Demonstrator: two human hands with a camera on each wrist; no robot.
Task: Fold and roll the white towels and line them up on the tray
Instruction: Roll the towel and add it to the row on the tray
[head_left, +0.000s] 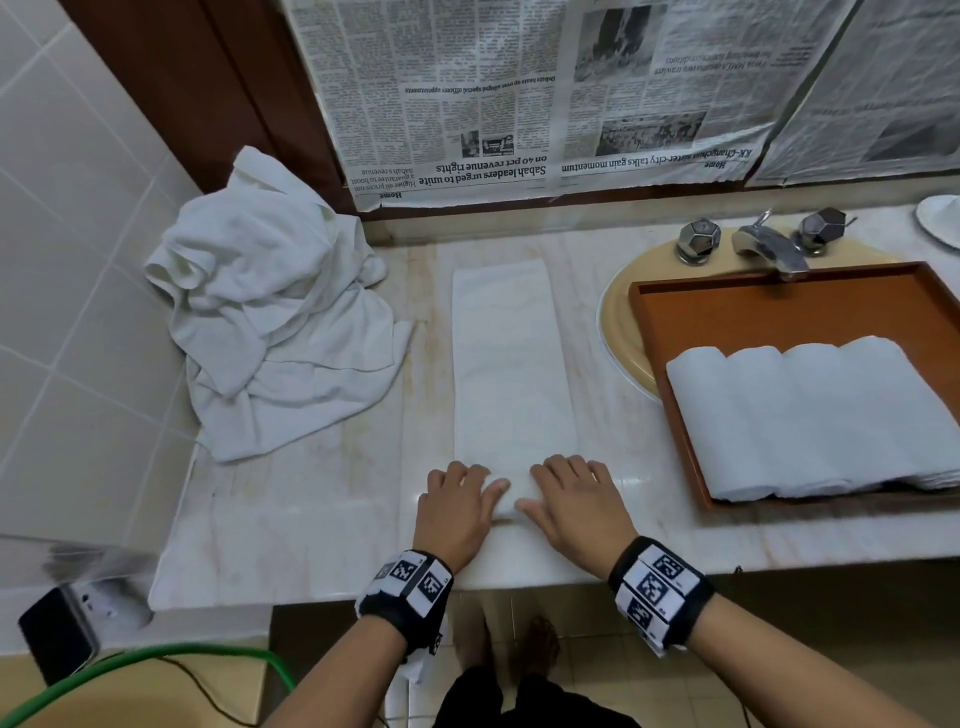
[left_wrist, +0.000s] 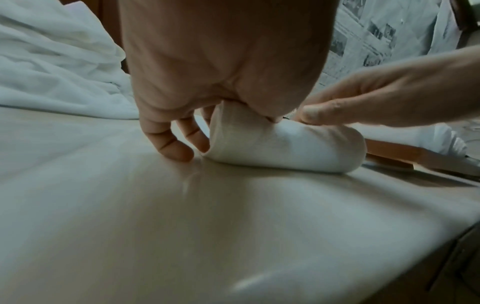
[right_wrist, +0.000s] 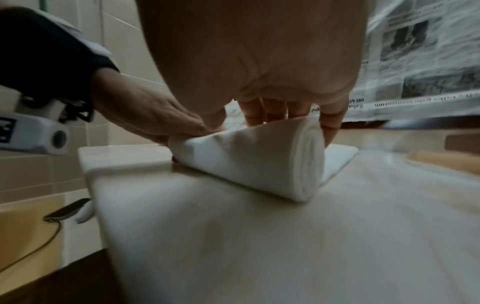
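Pile of loose white towels (head_left: 270, 317) is sitting crumpled at the far left of the counter (head_left: 322, 530), against the tiled wall (head_left: 78, 260). A phone (head_left: 57, 634) with a cable is lying on a lower ledge at the near left.

Centre: folded towel strip (head_left: 506, 364) is lying flat on the counter, running near to far. Its near end is being rolled up into a roll (head_left: 506, 501), which is resting on the counter. Left hand (head_left: 457, 506) is lying over the left end of the roll, thumb pressing on top, fingers (left_wrist: 179, 148) curling down past the end with tips touching the counter and towel edge. Right hand (head_left: 574, 501) is covering the right end, fingers (right_wrist: 331, 125) bending over the far side of the roll, thumb on top beside the left thumb. Both hands are gripping the roll, not released. Right wrist view is showing the spiral end of the roll (right_wrist: 309, 164) and the flat strip beyond it.

Right: brown tray (head_left: 769, 301) is sitting over the sink (head_left: 618, 322), well apart from the hands. Rolled towels (head_left: 810, 415) are lying side by side in its near half, touching each other. Faucet (head_left: 763, 241) is standing behind the tray. Newspaper sheets (head_left: 545, 93) are covering the far wall.
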